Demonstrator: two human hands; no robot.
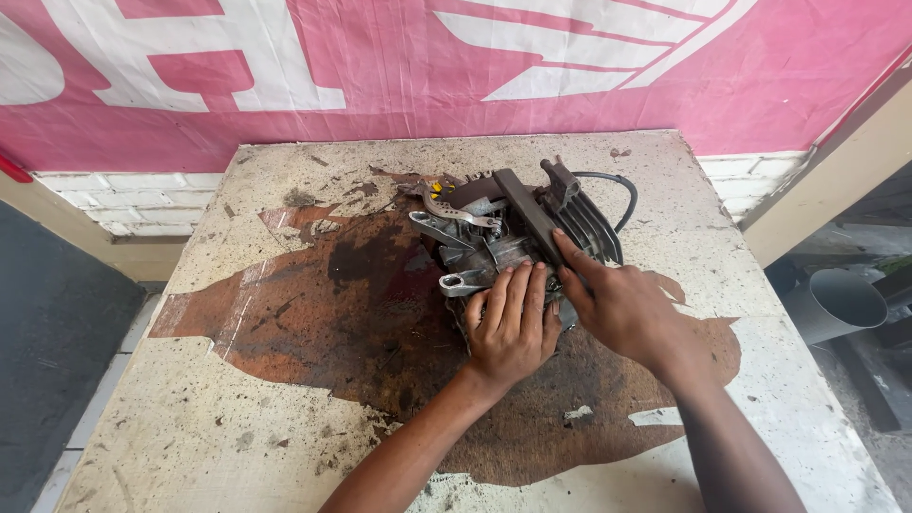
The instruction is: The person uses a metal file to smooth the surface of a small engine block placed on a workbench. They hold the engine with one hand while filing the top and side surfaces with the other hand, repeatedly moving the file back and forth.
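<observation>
— Both forearms come up from the bottom edge. What do the hands do?

— Left hand (511, 328) lies flat, palm down, on the near side of the small engine (518, 233). Its fingers (518, 290) are stretched out and pressed against the metal, not curled round anything.

— And the other one?

— Right hand (622, 309) rests on the right side of the engine, its fingers (573, 255) spread loosely, the forefinger reaching up along the dark bar by the cooling fins (594, 226). Nothing is gripped there either; it only touches.

— Where does the engine sit?

— On the desk (237, 408), towards the far middle, right on a big dark brown oil stain (351, 304) that spreads over the pale, scuffed top.

— What sticks out of it?

— Silver levers and brackets (446, 228) on its left, one with a ring-shaped end (454, 281) just beside the left hand. A black cable (617, 190) loops out at the back right.

— Anything around the desk?

— Behind it hangs a pink and white banner (570, 85) over a white brick ledge (142, 199). To the right, lower down, lies a grey pipe (836, 304).
</observation>
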